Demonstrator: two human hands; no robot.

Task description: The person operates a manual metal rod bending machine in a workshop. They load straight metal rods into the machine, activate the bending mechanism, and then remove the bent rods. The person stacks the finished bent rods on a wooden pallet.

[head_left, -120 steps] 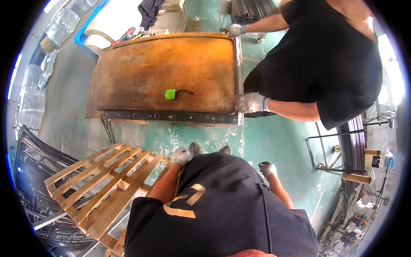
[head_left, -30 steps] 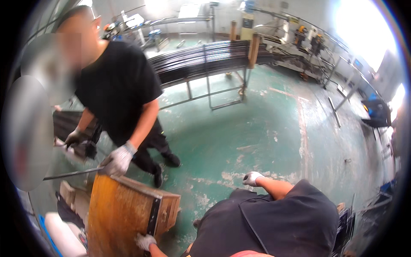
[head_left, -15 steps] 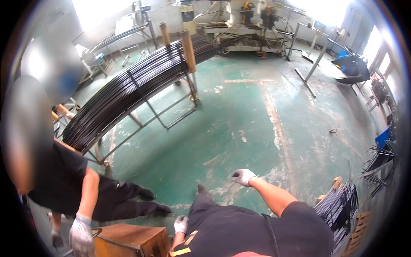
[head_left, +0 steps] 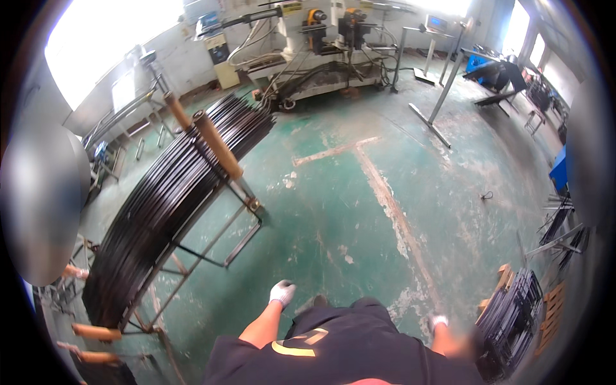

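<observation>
My left hand (head_left: 283, 293), in a white knitted glove with a dark palm side, swings in front of my body over the green floor. Its fingers look curled in, and nothing shows in them. Low on the right, my gloved right hand (head_left: 438, 323) hangs beside my hip, small and partly smeared, so its fingers cannot be made out. Neither hand touches anything. Nearest the left hand is a metal rack (head_left: 192, 273) carrying a thick bundle of long, dark rods (head_left: 163, 186). A stack of dark metal strips (head_left: 513, 305) lies nearest the right hand.
Brown cylindrical posts (head_left: 218, 144) stand up from the rack's far end. Machines with orange parts (head_left: 316, 29) line the back wall. A metal stand (head_left: 443, 96) rises at the back right. Wooden pallets (head_left: 550, 317) edge the right side. A small dark loop (head_left: 486, 196) lies on the floor.
My left hand has swung forward and my right hand back. The view has turned right and moved ahead. The co-worker's gloved hands and the brown box at lower left have left the view.
</observation>
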